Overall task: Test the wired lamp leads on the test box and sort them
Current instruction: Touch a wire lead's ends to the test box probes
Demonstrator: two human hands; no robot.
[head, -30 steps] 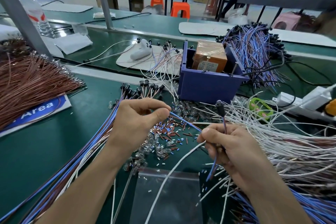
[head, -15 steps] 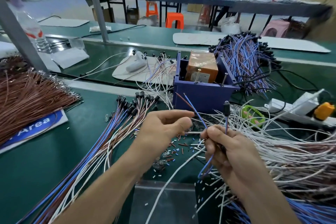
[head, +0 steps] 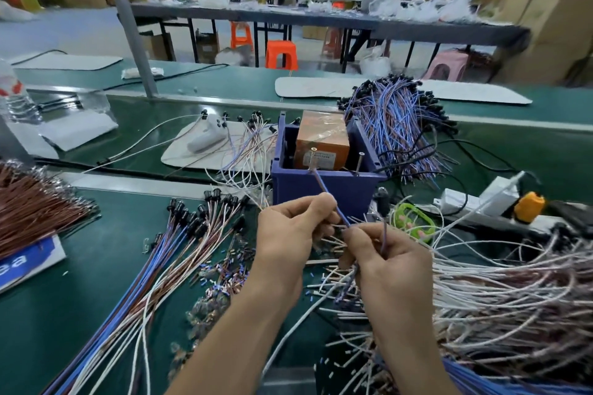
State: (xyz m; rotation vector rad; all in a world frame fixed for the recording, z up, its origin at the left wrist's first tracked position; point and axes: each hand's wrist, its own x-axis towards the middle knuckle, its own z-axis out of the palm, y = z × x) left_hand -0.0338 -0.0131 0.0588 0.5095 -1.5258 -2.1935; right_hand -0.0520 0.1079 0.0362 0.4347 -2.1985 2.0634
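Note:
My left hand (head: 290, 234) and my right hand (head: 382, 258) both pinch one thin blue-and-brown lamp lead (head: 330, 199). Its free wire ends reach up to a metal pin (head: 313, 167) on the front rim of the blue test box (head: 324, 186). The lead's black lamp head (head: 382, 196) stands up just above my right hand. An orange transformer (head: 322, 144) sits inside the box, and a second pin (head: 360, 163) rises at the rim's right.
Wired leads with black heads fan out at left (head: 179, 247). A blue-purple bundle (head: 398, 125) lies behind the box, white leads (head: 500, 285) pile at right, brown wires (head: 35, 205) at far left. Cut insulation bits (head: 221, 272) litter the green mat. A power strip (head: 475, 199) lies right.
Both hands have moved up and forward toward the box. The lead's wire ends, first low between my hands, now reach the left pin on the box rim.

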